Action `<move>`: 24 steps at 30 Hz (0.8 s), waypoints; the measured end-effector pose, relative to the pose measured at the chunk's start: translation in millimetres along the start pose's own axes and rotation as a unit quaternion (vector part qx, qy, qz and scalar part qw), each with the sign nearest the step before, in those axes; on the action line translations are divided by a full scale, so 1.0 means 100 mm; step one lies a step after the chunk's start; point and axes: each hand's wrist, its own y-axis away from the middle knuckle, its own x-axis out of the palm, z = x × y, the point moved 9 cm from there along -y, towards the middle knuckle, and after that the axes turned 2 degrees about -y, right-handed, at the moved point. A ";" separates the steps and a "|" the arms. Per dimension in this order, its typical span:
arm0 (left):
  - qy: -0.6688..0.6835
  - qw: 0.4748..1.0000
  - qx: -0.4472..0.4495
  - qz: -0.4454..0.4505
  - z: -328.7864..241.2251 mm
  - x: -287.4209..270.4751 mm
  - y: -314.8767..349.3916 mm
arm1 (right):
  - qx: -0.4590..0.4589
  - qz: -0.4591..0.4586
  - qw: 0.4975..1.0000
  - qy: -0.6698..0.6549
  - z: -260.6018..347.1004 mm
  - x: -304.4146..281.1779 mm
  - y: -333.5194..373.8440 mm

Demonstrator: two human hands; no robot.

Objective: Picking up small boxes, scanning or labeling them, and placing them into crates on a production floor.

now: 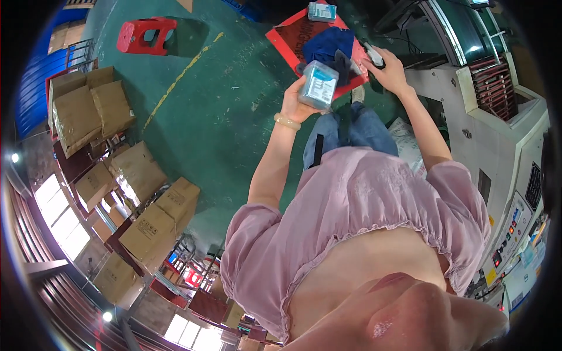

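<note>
My left hand (297,104) is wrapped round a clear-wrapped, box-shaped pack (319,85) with a light blue and white label. The pack is held up in front of my knees, over the near corner of a red-edged, stool-like surface (285,42). To the right, my right hand (387,72) is closed on a small white and dark hand tool (374,57) whose exact kind I cannot make out. Crumpled dark blue cloth (325,45) lies on the red surface between my hands. A similar pack (322,11) sits at that surface's far edge.
A pale machine (503,134) with a conveyor stands close on my right. A red plastic stool (146,36) is on the green floor (234,93) at the far left. Stacked cardboard boxes (88,111) line the left side, and more boxes (161,216) stand nearer.
</note>
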 end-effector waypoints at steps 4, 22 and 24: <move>0.027 0.998 -0.011 -0.051 0.06 -0.13 -0.04 | 0.094 -0.120 0.988 -0.022 -0.93 0.12 -0.04; 0.068 0.990 -0.104 -0.071 0.77 -0.92 -0.76 | 0.111 -0.123 0.986 0.003 -1.77 1.64 0.36; 0.069 0.989 -0.090 -0.092 0.67 -1.16 -0.57 | 0.122 -0.003 0.986 -0.109 -1.15 1.78 0.17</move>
